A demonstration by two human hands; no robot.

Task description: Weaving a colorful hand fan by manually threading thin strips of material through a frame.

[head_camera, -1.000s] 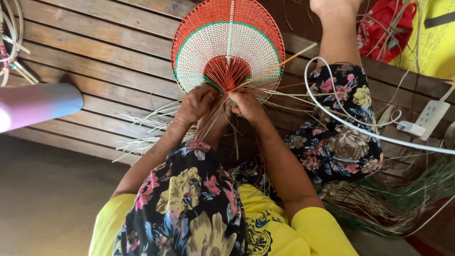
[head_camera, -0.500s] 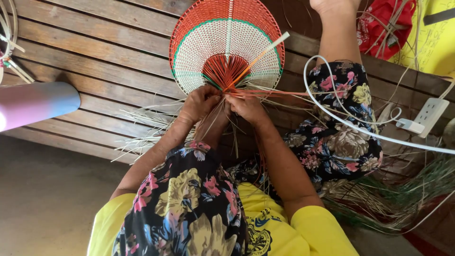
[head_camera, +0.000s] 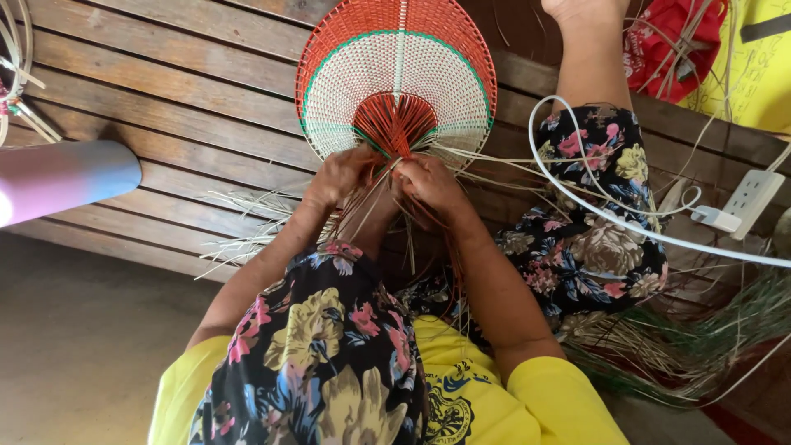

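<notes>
At the centre of the frame, the left hand (head_camera: 342, 175) and right hand (head_camera: 432, 185) pinch loose strips at the base of the woven fan (head_camera: 395, 74), apparently mid-weave; the next pass calls for snug tension.

Two packages sit in the upper right of the frame. A crumpled red plastic bag (head_camera: 669, 45) with pale markings lies against the top edge. Just right of it, filling the corner, is a bright yellow bag (head_camera: 758, 66), possibly a sack or sheet, crossed by a dark strap. No screens or signs show.
</notes>
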